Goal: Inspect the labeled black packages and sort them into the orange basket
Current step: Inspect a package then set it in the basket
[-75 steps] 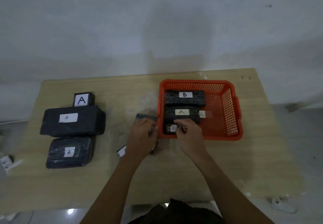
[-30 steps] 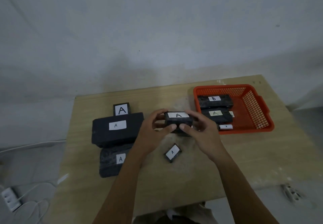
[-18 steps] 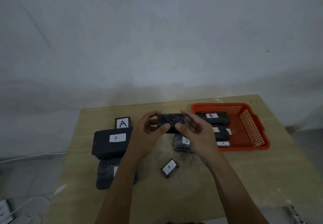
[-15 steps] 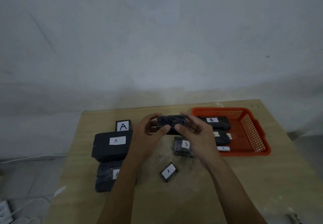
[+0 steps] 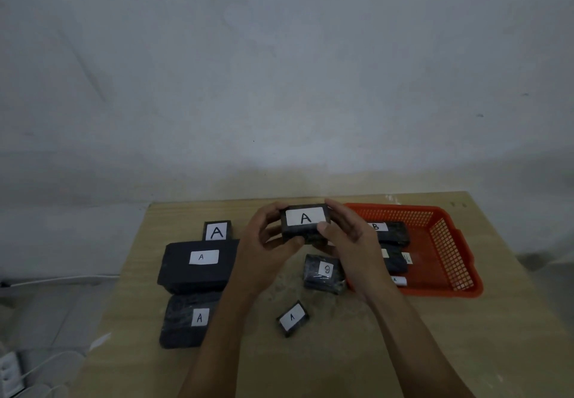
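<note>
In the head view, both hands are meeting at the centre of the frame, raised above the wooden desk (image 5: 341, 360). The left hand (image 5: 264, 254) is curling its fingers and thumb round the left end of a black package (image 5: 306, 225), and the right hand (image 5: 351, 242) is gripping the right end, thumb on the near face and fingers over the far edge. The held package is showing a white label marked A on its top face, turned toward the camera.

To the right of centre, the orange basket (image 5: 447, 251) is sitting on the desk, holding a black package labelled B (image 5: 391, 231) at the back, another black package (image 5: 394, 261) in front of it, partly hidden by the right hand, and a small white-labelled piece (image 5: 399, 280) near the front wall.

Just left of the basket, a black package with a sideways label (image 5: 323, 273) is lying on the desk below the hands. Lower centre, a small tilted package marked A (image 5: 292, 318) is lying alone.

At the left of the desk, a small upright package marked A (image 5: 217, 231) is standing behind a large black package marked A (image 5: 198, 265), and a wrapped package marked A (image 5: 186, 320) is lying in front of that one.

At the lower left corner, white cables (image 5: 46, 363) are lying on the floor.
</note>
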